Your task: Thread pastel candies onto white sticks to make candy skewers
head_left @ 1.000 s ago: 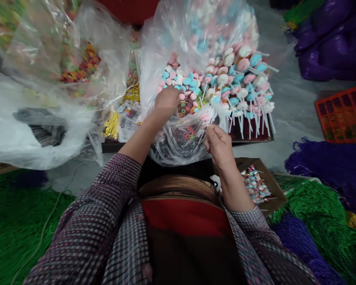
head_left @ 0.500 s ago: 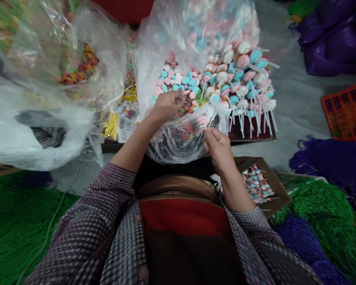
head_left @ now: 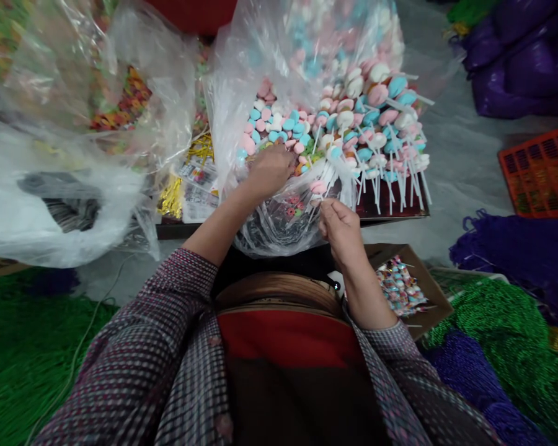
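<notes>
My right hand [head_left: 341, 224] pinches the white stick of a lollipop with a pink candy disc [head_left: 318, 187] at its top, held upright over the front of the clear plastic bag [head_left: 272, 230]. My left hand [head_left: 273, 168] is over the candy pile, its fingers curled down among small ring candies [head_left: 302, 168]; its fingertips are partly hidden, and I cannot make out what they pinch. Behind it lie loose pink, blue and white candy discs [head_left: 274, 124]. To the right is a heap of candies on white sticks [head_left: 376, 136].
Gold twist ties [head_left: 170, 197] lie at the left of the dark table [head_left: 395, 210]. Bags of coloured rings [head_left: 125, 102] stand farther left. A cardboard box [head_left: 430, 300] of wrapped lollipops sits low at right, near green netting [head_left: 497, 322] and an orange crate [head_left: 539, 173].
My left hand has moved slightly right and down into the ring candies, its fingers now turned downward. My right hand still holds the lollipop in nearly the same place.
</notes>
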Demonstrator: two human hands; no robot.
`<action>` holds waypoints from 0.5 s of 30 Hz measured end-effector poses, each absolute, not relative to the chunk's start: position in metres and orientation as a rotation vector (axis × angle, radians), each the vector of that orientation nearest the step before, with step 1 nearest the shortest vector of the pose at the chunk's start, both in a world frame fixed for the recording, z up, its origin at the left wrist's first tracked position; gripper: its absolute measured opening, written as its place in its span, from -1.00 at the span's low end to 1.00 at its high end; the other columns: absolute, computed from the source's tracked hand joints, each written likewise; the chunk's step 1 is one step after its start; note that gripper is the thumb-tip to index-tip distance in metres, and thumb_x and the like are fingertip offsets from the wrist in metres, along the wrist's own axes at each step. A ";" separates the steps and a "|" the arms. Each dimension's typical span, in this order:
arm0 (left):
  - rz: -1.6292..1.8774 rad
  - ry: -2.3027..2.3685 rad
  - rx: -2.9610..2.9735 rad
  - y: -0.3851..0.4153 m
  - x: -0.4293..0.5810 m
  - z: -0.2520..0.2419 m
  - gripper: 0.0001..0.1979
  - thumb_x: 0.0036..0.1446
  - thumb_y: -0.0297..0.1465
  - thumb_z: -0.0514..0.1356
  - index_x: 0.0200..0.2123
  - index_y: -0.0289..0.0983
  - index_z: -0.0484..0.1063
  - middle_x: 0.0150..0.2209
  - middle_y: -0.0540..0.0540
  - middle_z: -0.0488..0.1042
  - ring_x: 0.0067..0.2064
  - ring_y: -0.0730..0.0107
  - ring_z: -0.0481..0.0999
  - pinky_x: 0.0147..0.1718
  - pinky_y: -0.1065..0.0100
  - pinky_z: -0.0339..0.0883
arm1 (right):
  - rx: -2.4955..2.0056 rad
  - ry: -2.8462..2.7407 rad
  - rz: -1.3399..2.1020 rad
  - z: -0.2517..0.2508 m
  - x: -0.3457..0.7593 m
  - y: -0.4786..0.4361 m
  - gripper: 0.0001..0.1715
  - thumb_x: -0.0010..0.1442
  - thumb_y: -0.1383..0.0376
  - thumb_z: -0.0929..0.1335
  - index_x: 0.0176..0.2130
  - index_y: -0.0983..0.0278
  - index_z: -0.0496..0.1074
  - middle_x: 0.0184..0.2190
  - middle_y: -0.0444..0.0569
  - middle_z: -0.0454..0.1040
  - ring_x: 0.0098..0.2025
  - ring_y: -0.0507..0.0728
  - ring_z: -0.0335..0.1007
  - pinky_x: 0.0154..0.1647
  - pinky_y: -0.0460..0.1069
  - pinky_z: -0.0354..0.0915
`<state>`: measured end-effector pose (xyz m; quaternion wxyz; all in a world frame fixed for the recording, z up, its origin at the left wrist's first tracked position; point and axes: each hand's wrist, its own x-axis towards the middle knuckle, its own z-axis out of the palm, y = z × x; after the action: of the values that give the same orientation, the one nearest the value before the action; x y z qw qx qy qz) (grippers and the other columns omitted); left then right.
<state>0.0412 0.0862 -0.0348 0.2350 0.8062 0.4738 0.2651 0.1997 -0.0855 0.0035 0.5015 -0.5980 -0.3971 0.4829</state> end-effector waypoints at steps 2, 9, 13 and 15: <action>0.744 1.266 2.262 0.085 0.040 -0.032 -0.89 0.08 -0.52 0.25 -0.42 -0.19 0.49 -0.24 -0.20 0.58 -0.01 -0.02 0.54 0.18 0.00 0.32 | -1.472 -0.974 1.167 0.000 0.200 -0.085 -0.43 0.22 -0.23 0.43 -0.26 0.23 0.54 -0.69 -0.32 0.08 -0.64 -0.04 -0.04 -0.59 -0.08 -0.09; 0.944 1.157 1.698 0.068 0.036 -0.007 -0.87 0.14 -0.49 0.31 -0.33 -0.21 0.40 -0.33 -0.02 0.54 -0.17 0.33 0.55 -0.06 0.30 0.41 | -1.487 -1.021 1.154 -0.007 0.198 -0.086 -0.44 0.25 -0.17 0.43 -0.09 0.22 0.63 -0.64 -0.29 0.11 -0.61 -0.01 0.04 -0.56 -0.07 0.03; 1.001 1.016 1.205 0.054 0.033 0.006 -0.81 0.18 -0.45 0.34 -0.32 -0.23 0.34 -0.31 0.01 0.51 -0.23 0.44 0.56 -0.13 0.34 0.43 | -1.456 -1.082 1.137 -0.003 0.194 -0.088 -0.47 0.29 -0.11 0.41 0.01 0.20 0.65 -0.62 -0.26 0.18 -0.58 0.01 0.09 -0.54 -0.06 0.09; 0.990 0.974 1.108 0.049 0.032 0.009 -0.80 0.18 -0.43 0.35 -0.31 -0.23 0.34 -0.34 0.03 0.50 -0.27 0.46 0.57 -0.17 0.35 0.44 | -1.443 -1.113 1.139 -0.002 0.191 -0.089 -0.48 0.30 -0.09 0.40 0.01 0.20 0.66 -0.61 -0.25 0.18 -0.57 0.01 0.10 -0.53 -0.05 0.09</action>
<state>0.0317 0.0487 0.0086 0.6306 0.4840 0.4255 0.4325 0.1911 -0.0888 -0.0022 0.4762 -0.5905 -0.4553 0.4661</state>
